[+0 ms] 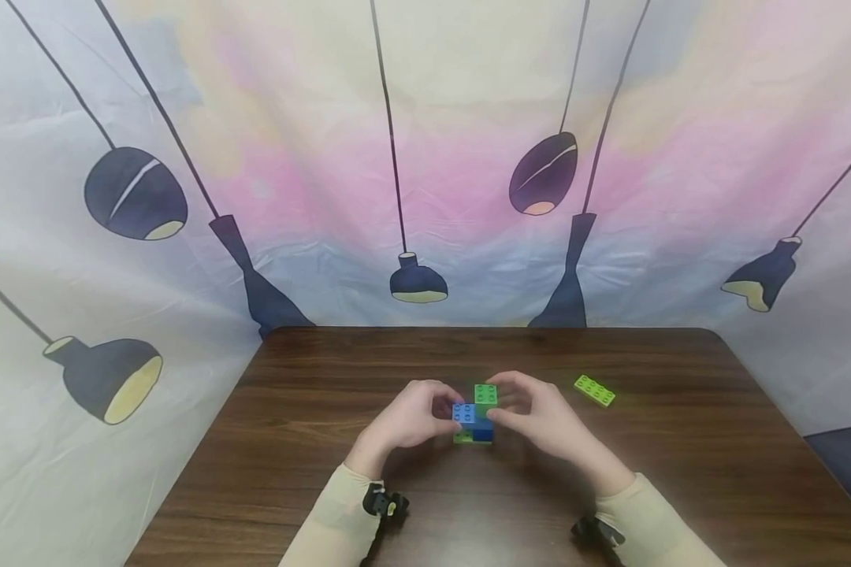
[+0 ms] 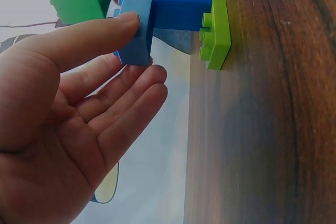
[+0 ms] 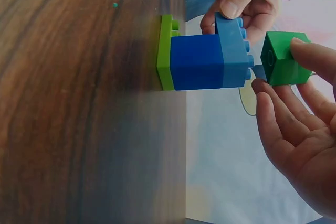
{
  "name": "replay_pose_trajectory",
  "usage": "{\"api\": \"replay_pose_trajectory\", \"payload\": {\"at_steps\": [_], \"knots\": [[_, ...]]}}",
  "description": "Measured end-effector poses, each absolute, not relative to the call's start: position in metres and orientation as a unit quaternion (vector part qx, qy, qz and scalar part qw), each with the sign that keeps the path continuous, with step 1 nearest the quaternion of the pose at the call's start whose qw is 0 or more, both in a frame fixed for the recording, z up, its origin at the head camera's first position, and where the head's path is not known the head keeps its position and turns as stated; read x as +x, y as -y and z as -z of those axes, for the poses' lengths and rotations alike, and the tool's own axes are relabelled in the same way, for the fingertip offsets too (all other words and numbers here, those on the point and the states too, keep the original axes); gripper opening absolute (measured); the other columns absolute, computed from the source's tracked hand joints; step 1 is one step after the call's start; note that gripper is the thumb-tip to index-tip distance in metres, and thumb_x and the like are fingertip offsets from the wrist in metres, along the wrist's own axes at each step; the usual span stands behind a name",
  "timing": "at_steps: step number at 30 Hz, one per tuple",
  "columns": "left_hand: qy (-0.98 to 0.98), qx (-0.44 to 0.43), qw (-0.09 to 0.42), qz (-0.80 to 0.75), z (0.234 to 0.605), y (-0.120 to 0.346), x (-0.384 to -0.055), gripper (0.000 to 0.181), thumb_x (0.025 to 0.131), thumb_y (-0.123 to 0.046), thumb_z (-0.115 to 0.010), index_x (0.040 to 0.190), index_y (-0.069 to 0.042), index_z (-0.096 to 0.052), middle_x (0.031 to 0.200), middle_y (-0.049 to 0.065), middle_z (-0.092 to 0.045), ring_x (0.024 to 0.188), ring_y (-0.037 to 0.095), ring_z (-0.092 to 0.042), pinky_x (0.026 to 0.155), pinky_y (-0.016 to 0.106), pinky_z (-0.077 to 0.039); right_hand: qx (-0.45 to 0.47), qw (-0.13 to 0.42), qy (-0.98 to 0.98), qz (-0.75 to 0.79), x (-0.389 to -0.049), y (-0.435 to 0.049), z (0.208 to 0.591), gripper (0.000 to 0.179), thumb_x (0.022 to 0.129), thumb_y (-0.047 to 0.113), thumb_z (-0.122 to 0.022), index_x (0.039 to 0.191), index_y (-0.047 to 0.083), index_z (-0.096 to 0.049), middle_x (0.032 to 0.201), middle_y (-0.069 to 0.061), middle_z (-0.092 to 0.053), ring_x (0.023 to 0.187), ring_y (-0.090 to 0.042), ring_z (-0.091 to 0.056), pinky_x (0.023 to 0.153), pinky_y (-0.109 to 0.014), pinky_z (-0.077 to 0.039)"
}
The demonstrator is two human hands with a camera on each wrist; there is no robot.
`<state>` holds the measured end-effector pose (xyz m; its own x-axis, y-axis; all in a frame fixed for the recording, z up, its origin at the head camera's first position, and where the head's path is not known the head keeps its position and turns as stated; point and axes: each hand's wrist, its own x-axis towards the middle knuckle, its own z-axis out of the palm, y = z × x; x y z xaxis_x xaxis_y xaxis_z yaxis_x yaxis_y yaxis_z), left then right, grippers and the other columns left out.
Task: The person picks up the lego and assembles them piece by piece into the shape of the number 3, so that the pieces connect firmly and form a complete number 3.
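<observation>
My left hand (image 1: 413, 416) pinches one end of a light blue building brick (image 3: 229, 59), thumb on the near side and fingers behind. That brick lies across a dark blue brick (image 3: 197, 62), which stands on one end of a lime green studded plate (image 3: 165, 61) on the table. Between the thumb and fingers of my right hand (image 1: 544, 419) is a green brick (image 3: 276, 59). In the right wrist view a gap shows between the green brick's underside and the light blue studs. The left end of the light blue brick overhangs the plate.
Another lime green plate (image 1: 595, 390) lies to the right on the brown wooden table (image 1: 312, 378). A fabric backdrop (image 1: 482, 283) printed with hanging lamps stands along the table's far edge. Dark wrist straps with cameras (image 1: 386, 504) sit on the sleeves.
</observation>
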<state>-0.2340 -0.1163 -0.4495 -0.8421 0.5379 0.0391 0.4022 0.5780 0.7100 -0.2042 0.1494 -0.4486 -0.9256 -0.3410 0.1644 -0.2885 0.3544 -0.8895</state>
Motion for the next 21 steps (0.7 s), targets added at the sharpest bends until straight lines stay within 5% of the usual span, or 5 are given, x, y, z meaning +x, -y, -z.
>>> {"api": "replay_pose_trajectory", "payload": {"at_steps": [21], "knots": [[-0.886,0.265,0.088,-0.369,0.4475,0.1154,-0.2331,0.028,0.09,-0.017,-0.088,0.116,-0.014,-0.078,0.1,-0.009,-0.071,0.089,0.008,-0.068,0.079,0.03,-0.058,-0.199,0.011,-0.83,0.52,-0.2045,-0.1447,0.4562,0.038,0.096,0.02,-0.084,0.13,0.016,-0.069,0.125,-0.004,-0.074,0.108,-0.024,-0.075,0.094,-0.046,-0.06]]}}
